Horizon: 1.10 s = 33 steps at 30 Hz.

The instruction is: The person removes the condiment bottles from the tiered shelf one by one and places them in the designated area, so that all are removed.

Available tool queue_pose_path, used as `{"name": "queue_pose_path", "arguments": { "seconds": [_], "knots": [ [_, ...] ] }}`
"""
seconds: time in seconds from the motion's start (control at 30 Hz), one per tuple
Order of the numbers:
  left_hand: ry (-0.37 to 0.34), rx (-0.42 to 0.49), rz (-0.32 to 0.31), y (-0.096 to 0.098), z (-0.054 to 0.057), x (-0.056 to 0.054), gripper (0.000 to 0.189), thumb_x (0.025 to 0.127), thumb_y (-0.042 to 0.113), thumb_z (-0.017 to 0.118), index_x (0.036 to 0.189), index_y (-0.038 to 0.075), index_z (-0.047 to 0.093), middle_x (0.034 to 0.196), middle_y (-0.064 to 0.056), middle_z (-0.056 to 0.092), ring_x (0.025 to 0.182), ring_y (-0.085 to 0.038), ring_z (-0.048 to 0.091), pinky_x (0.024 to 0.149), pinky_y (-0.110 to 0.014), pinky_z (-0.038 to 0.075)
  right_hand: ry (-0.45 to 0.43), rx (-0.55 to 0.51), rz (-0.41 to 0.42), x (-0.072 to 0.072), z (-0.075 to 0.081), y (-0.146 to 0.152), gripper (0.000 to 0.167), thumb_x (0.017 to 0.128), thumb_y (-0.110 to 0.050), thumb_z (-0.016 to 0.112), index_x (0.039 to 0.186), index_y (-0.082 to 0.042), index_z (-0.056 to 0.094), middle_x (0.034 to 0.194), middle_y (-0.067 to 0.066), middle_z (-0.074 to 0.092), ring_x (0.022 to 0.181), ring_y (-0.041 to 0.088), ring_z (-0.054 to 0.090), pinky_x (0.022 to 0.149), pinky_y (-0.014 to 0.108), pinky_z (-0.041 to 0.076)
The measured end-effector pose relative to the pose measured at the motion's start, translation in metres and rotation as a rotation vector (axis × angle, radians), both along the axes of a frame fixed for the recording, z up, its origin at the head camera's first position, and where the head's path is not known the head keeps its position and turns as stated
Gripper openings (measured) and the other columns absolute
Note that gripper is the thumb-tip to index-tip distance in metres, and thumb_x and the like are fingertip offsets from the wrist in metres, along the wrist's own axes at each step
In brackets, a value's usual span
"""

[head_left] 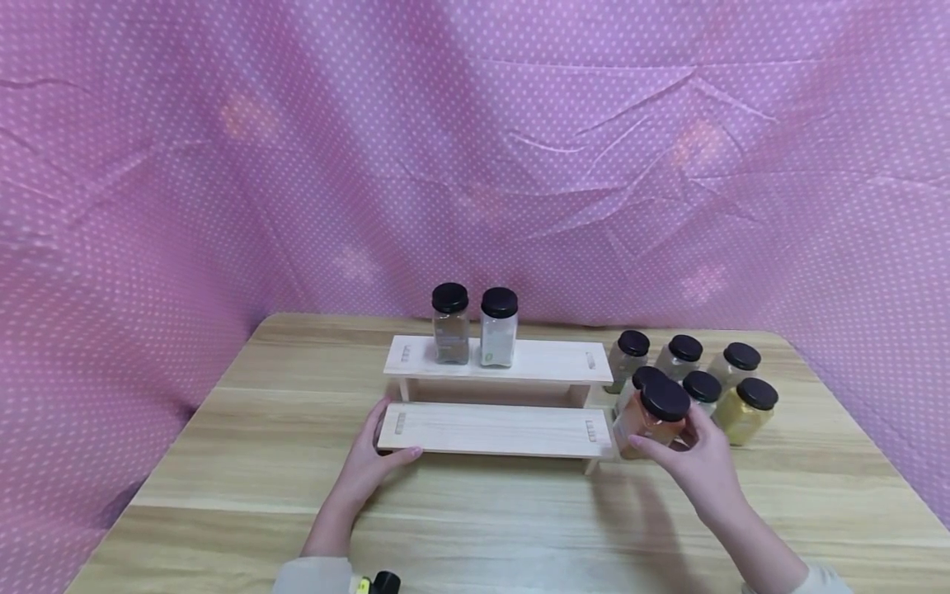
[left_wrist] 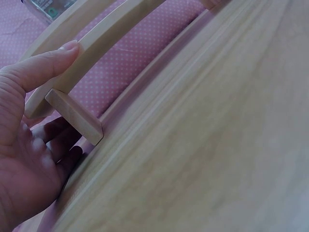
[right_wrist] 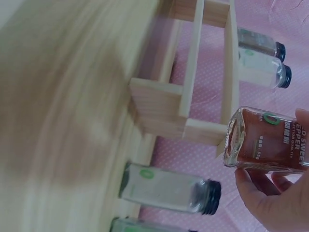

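Note:
My right hand grips a spice jar of red powder with a black lid, raised just past the right end of a pale two-tier wooden rack. In the right wrist view the label on this red pepper jar reads in part "sweet pepper". My left hand holds the left end of the rack's lower shelf, its thumb on the front edge and the other fingers around the end by the leg. On the upper shelf stand a jar of brown powder and a jar of white powder.
Several black-lidded jars stand on the wooden table to the right of the rack, among them a yellow one and a greyish one. Pink dotted cloth hangs behind the table. A small black-and-yellow object shows by my left sleeve.

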<state>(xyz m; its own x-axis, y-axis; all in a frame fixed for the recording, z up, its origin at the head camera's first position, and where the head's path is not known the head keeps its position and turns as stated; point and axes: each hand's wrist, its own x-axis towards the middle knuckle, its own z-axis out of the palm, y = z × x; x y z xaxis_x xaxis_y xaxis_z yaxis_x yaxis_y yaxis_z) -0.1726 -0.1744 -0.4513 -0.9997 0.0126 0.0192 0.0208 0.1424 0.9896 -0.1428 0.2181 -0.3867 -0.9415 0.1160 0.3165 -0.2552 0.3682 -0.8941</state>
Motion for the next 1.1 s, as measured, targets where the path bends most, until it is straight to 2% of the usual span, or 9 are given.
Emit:
{"name": "queue_pose_path", "arguments": {
  "seconds": [0.1, 0.23, 0.47, 0.73, 0.9, 1.1],
  "knots": [
    [-0.004, -0.003, 0.003, 0.000, 0.000, 0.000, 0.096, 0.064, 0.012, 0.076, 0.138, 0.011, 0.015, 0.136, -0.014, 0.025, 0.123, -0.022, 0.023, 0.100, -0.039, 0.012, -0.013, 0.018, -0.025, 0.002, -0.004, 0.004, 0.053, 0.067, -0.008, 0.074, 0.114, -0.006, 0.051, 0.098, 0.008, 0.055, 0.087, 0.007, 0.051, 0.068, 0.015, 0.044],
    [-0.004, -0.006, 0.001, 0.001, 0.000, -0.001, 0.097, 0.064, 0.013, 0.076, 0.138, 0.011, 0.013, 0.136, -0.015, 0.025, 0.123, -0.023, 0.023, 0.100, -0.040, 0.011, -0.060, 0.071, -0.055, 0.010, 0.003, 0.003, 0.053, 0.067, -0.012, 0.074, 0.113, -0.004, 0.048, 0.099, 0.004, 0.054, 0.087, 0.004, 0.049, 0.068, 0.015, 0.044],
    [-0.002, 0.001, -0.003, 0.000, 0.000, 0.000, 0.097, 0.064, 0.013, 0.076, 0.138, 0.012, 0.013, 0.137, -0.014, 0.025, 0.123, -0.022, 0.023, 0.101, -0.039, 0.011, -0.065, 0.048, -0.042, 0.004, -0.019, 0.018, 0.049, 0.066, -0.004, 0.073, 0.110, -0.003, 0.050, 0.095, 0.009, 0.055, 0.084, 0.006, 0.050, 0.064, 0.015, 0.044],
    [-0.012, -0.012, -0.006, 0.000, 0.000, 0.000, 0.097, 0.065, 0.015, 0.076, 0.138, 0.012, 0.012, 0.139, -0.014, 0.020, 0.125, -0.022, 0.019, 0.101, -0.039, 0.010, -0.173, 0.154, -0.059, 0.009, -0.007, 0.014, 0.055, 0.068, -0.009, 0.072, 0.115, 0.000, 0.044, 0.101, 0.008, 0.050, 0.085, -0.002, 0.045, 0.069, 0.014, 0.040],
    [-0.010, 0.001, -0.012, 0.000, -0.001, -0.001, 0.097, 0.065, 0.013, 0.075, 0.138, 0.012, 0.011, 0.139, -0.014, 0.019, 0.125, -0.022, 0.019, 0.101, -0.038, 0.010, -0.220, 0.177, -0.057, 0.008, -0.011, 0.016, 0.059, 0.069, -0.010, 0.072, 0.118, 0.000, 0.042, 0.107, 0.012, 0.048, 0.087, -0.001, 0.042, 0.070, 0.014, 0.038],
    [-0.017, 0.007, -0.012, -0.001, 0.000, -0.001, 0.098, 0.065, 0.013, 0.076, 0.139, 0.012, 0.011, 0.140, -0.013, 0.018, 0.125, -0.021, 0.018, 0.101, -0.037, 0.009, -0.218, 0.171, -0.056, 0.005, -0.018, 0.017, 0.060, 0.068, -0.009, 0.072, 0.118, 0.000, 0.040, 0.110, 0.018, 0.048, 0.087, -0.002, 0.042, 0.071, 0.014, 0.037]
  ]
}}
